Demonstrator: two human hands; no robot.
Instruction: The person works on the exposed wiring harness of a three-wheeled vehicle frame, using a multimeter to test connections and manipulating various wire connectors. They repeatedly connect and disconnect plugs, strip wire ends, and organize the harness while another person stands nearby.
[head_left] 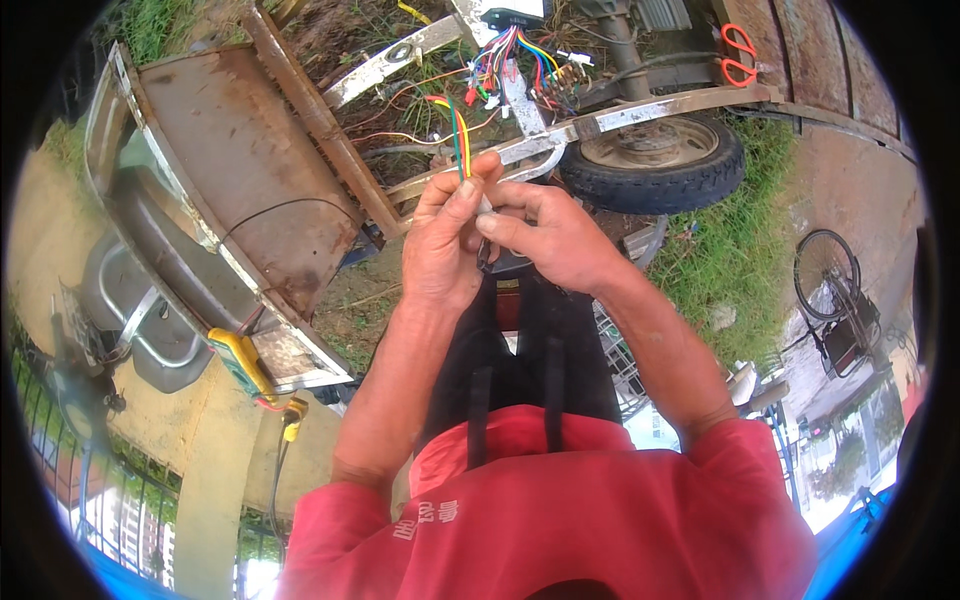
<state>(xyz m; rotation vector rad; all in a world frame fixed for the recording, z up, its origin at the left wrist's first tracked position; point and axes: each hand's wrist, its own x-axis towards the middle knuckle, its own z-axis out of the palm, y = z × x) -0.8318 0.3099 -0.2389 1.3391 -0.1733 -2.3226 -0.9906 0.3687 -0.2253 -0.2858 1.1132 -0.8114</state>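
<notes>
Wires [463,150] rose toward twelve o'clock from a close pinch

Head view: the left hand [440,235] was nearer, its thumb and fingers pinching the green, yellow and red strands; their long axis ran out toward twelve, upper part leaning to eleven. The right hand [550,230] lay at its three o'clock, thumb and fingertips pressed on a partly hidden white piece [485,205]. Beyond, a multicoloured harness [493,75] spread toward one.
</notes>
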